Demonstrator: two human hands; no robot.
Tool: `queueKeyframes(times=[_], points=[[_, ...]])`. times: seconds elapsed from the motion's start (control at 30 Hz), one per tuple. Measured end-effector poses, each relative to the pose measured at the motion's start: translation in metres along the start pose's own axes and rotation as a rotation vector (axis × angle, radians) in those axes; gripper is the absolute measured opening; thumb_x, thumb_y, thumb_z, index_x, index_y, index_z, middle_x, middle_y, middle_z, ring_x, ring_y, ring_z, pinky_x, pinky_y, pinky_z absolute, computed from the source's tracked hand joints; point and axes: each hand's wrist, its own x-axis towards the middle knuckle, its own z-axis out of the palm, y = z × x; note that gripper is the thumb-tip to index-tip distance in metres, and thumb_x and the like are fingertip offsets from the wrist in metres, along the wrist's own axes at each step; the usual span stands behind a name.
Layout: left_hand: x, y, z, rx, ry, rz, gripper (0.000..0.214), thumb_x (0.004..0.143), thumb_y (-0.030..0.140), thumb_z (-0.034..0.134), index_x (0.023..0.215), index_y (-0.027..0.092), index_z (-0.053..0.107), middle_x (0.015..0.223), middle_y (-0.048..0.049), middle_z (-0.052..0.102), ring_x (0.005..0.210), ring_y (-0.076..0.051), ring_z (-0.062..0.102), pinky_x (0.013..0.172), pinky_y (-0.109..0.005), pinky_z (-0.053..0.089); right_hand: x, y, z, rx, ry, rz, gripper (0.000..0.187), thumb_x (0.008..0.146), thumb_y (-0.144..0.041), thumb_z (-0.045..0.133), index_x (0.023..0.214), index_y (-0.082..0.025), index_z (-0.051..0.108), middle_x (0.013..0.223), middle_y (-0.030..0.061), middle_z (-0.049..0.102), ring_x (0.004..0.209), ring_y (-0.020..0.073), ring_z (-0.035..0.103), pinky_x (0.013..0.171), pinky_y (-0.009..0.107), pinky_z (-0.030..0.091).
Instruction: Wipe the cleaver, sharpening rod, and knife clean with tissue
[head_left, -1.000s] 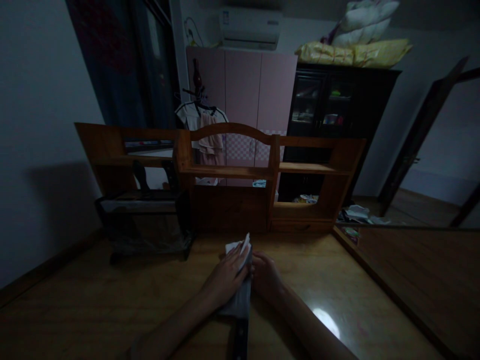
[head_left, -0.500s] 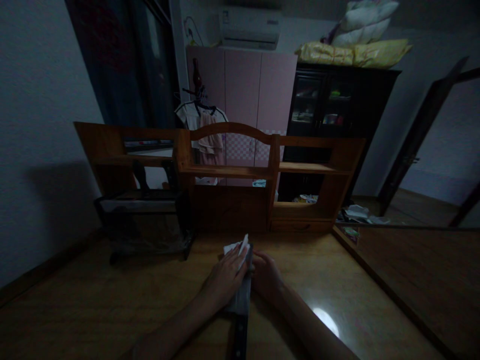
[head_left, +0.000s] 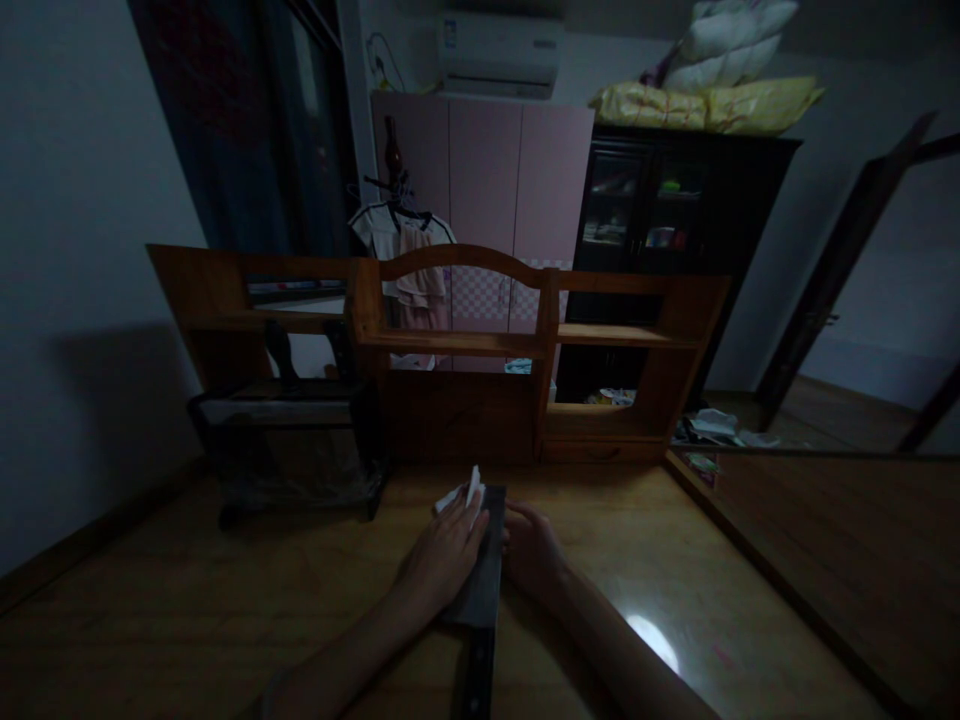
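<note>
A cleaver [head_left: 481, 590] with a broad grey blade and black riveted handle lies before me, its handle toward me. My left hand [head_left: 448, 550] is closed on a white tissue [head_left: 473, 487], pressing at the left side of the blade; part of the tissue sticks up between the fingers. At the blade's right edge, my right hand [head_left: 534, 548] has its fingers curled and gripping near the far end. Its fingertips are partly hidden behind the blade. Neither hand is on the handle.
On the wooden table [head_left: 360, 590], a knife block [head_left: 289, 450] holding black-handled knives stands at the left. A wooden shelf unit [head_left: 457, 345] spans the back. The table's raised edge [head_left: 750, 540] runs along the right.
My left hand and the tissue have shifted slightly left across the blade, showing more of its far end. My right hand has stayed nearly still.
</note>
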Motion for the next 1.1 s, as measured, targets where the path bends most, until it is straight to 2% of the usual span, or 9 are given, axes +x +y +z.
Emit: queueKeyframes(times=[0.33, 0.57, 0.83, 1.1], points=[[0.0, 0.006, -0.006, -0.061, -0.043, 0.128, 0.046, 0.1, 0.039, 0.026, 0.143, 0.025, 0.036, 0.15, -0.0016, 0.032, 0.139, -0.016, 0.025, 0.114, -0.037, 0.026, 0.002, 0.001, -0.004, 0.075, 0.06, -0.017, 0.021, 0.075, -0.035, 0.063, 0.072, -0.014, 0.064, 0.056, -0.0005, 0.06, 0.05, 0.0112, 0.053, 0.057, 0.024, 0.038], [0.0, 0.007, -0.005, -0.054, -0.05, 0.116, 0.046, 0.1, 0.038, 0.027, 0.143, 0.024, 0.036, 0.149, -0.0026, 0.034, 0.139, -0.017, 0.028, 0.114, -0.036, 0.026, 0.002, 0.002, -0.002, 0.112, 0.028, -0.011, 0.021, 0.075, -0.033, 0.064, 0.069, -0.013, 0.062, 0.053, -0.0025, 0.056, 0.048, 0.0093, 0.049, 0.055, 0.022, 0.037], [-0.002, 0.01, -0.006, -0.037, -0.016, 0.069, 0.046, 0.1, 0.039, 0.027, 0.142, 0.023, 0.038, 0.145, -0.0044, 0.041, 0.136, -0.018, 0.034, 0.111, -0.037, 0.031, 0.007, 0.005, -0.006, 0.103, 0.025, 0.006, 0.02, 0.078, -0.031, 0.061, 0.075, -0.012, 0.063, 0.056, -0.0018, 0.057, 0.048, 0.0086, 0.049, 0.052, 0.021, 0.036], [-0.003, 0.004, 0.0, -0.013, -0.051, 0.06, 0.05, 0.098, 0.04, 0.032, 0.145, 0.023, 0.032, 0.146, -0.0068, 0.039, 0.136, -0.02, 0.034, 0.11, -0.038, 0.032, 0.007, 0.006, -0.005, 0.067, 0.088, 0.022, 0.015, 0.077, -0.027, 0.06, 0.075, -0.012, 0.062, 0.057, 0.0004, 0.06, 0.049, 0.0099, 0.053, 0.054, 0.021, 0.04]])
